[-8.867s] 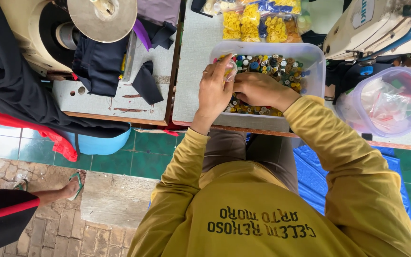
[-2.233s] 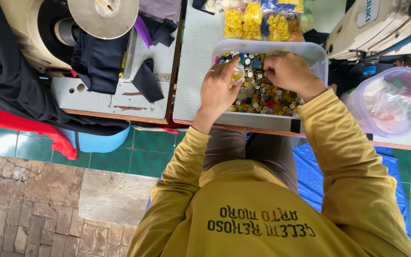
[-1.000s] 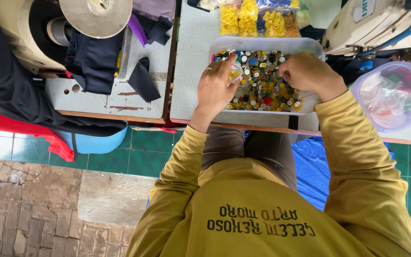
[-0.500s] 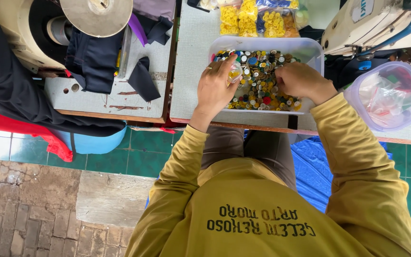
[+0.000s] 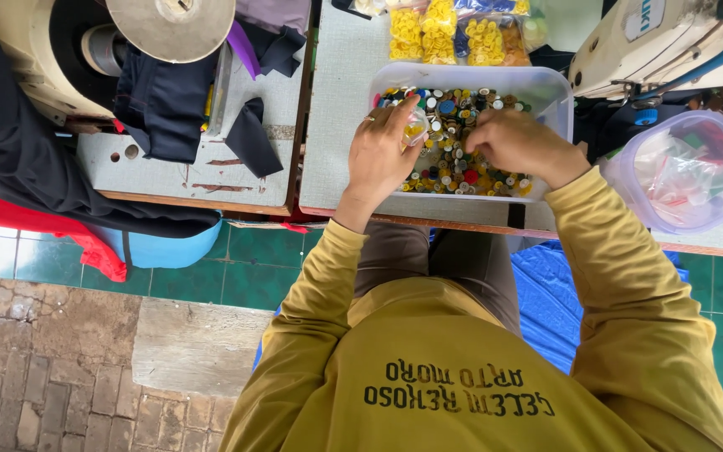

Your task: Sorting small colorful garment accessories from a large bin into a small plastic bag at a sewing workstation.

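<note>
Your left hand (image 5: 387,151) pinches a small clear bag (image 5: 416,127) over the button tub (image 5: 546,88); right hand (image 5: 516,142), fingers curled, digs among buttons (image 5: 453,167).

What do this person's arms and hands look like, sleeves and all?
Both arms wear long mustard-yellow sleeves that end at the wrists. The left hand and right hand are bare: no gloves, and no rings or watch that I can make out.

Mustard-yellow long sleeves (image 5: 621,276) contrast with the translucent white plastic tub (image 5: 546,88) of multicoloured buttons (image 5: 453,159); yellow buttons fill clear bags (image 5: 441,29); green floor tiles (image 5: 244,268).
</note>
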